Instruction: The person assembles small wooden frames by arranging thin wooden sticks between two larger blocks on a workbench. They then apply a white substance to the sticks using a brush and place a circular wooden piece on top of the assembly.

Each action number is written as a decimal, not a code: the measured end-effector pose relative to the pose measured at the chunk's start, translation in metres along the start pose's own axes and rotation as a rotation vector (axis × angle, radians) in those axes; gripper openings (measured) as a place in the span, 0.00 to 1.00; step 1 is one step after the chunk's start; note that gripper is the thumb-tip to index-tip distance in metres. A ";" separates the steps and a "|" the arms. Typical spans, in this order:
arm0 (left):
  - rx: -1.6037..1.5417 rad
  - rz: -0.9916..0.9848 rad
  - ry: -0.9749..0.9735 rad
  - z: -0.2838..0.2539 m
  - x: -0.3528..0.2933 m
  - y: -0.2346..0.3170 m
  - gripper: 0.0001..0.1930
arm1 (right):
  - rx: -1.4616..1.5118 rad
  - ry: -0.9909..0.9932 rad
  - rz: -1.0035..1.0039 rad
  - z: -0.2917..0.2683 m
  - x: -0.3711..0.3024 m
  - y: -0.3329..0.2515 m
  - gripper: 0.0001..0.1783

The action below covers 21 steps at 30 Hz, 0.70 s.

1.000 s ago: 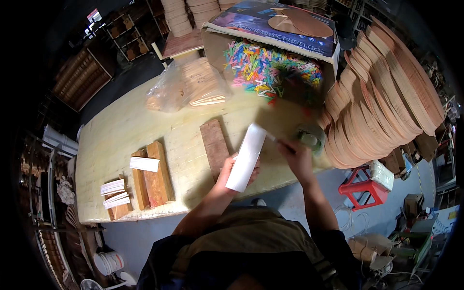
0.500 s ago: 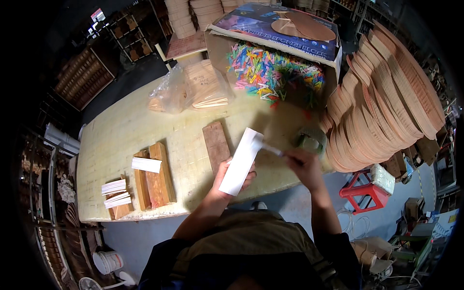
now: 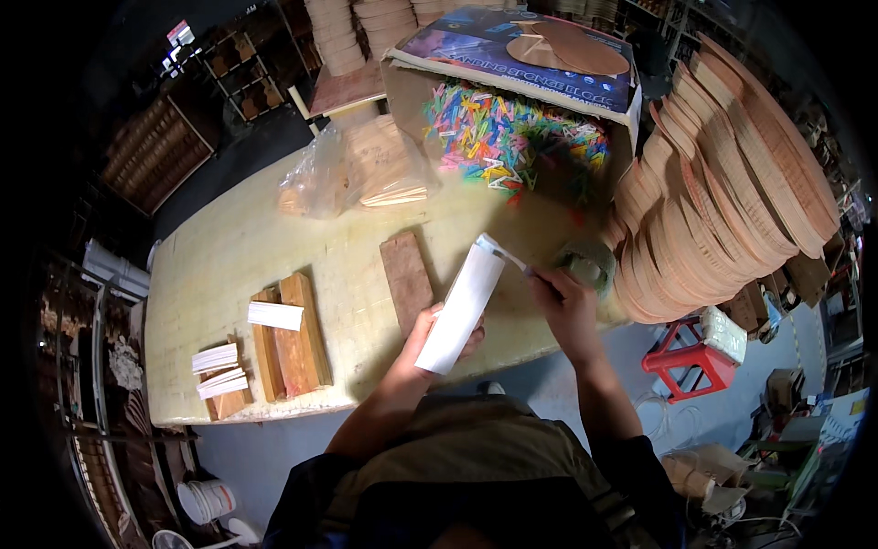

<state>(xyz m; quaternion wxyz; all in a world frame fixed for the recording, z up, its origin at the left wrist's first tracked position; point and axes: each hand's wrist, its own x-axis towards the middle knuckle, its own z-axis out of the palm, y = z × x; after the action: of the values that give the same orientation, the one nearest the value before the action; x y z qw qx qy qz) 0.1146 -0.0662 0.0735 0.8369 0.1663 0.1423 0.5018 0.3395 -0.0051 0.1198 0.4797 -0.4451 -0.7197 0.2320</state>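
Observation:
My left hand (image 3: pixel 422 343) grips a long white rectangular block (image 3: pixel 460 309) near its lower end, thumb on one side and fingers on the other. The block is held tilted above the table's near edge. In my right hand (image 3: pixel 565 309) is a small brush (image 3: pixel 514 259) with a thin handle. Its head touches the far end of the white block. A brown wooden block (image 3: pixel 406 277) lies on the table just beyond my left hand. Beside my right hand sits a rounded greenish-grey object (image 3: pixel 588 265), partly in shadow.
On the pale table (image 3: pixel 215 261), wooden blocks (image 3: pixel 302 329) at left carry white strips (image 3: pixel 275 316). A tipped carton (image 3: pixel 521 59) spills colourful small clips (image 3: pixel 512 133). Curved wooden pieces (image 3: pixel 722 201) are stacked at right. A red stool (image 3: pixel 688 357) stands below them.
The brush head has moved from the upper face of the white block to its far end. My right hand has shifted slightly left and away from me; my left hand stays nearly still.

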 end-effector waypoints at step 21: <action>-0.320 0.064 -0.009 -0.011 0.009 0.015 0.25 | -0.120 -0.062 -0.281 0.019 -0.007 -0.027 0.09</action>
<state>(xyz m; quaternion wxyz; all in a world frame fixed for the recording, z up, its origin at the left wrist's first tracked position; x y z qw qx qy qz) 0.1028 -0.0504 0.0691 0.8368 0.0373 0.0515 0.5438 0.3125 -0.0226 0.1291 0.4574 -0.3606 -0.8020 0.1329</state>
